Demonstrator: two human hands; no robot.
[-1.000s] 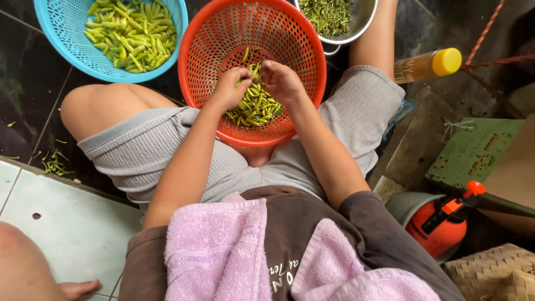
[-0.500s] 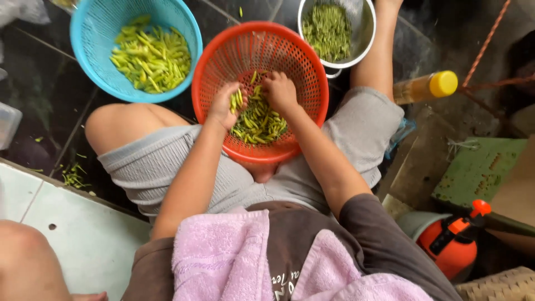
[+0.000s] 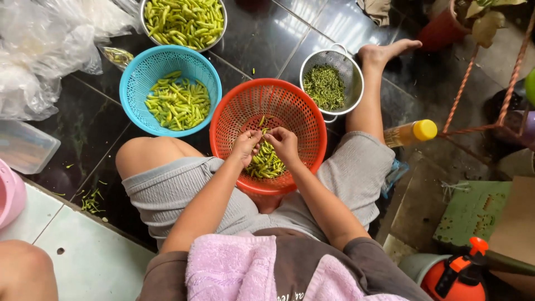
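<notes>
Both hands over orange basket (image 3: 234, 106): left hand (image 3: 246, 146) and right hand (image 3: 283, 142) pinch one green chili (image 3: 262, 134) between them; chili pile (image 3: 266, 163) directly beneath

orange basket (image 3: 301, 106) dead centre with green chillies (image 3: 266, 161), turquoise basket (image 3: 146, 72) at 10 o'clock, silver strainer (image 3: 351, 69) at 1, yellow-capped bottle (image 3: 411, 132) at 3, pink towel (image 3: 231, 270) at 6, grey shorts (image 3: 173, 192).

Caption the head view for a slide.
Both hands, left and right, work green chillies in an orange basket, beside a blue basket and a steel colander.
</notes>
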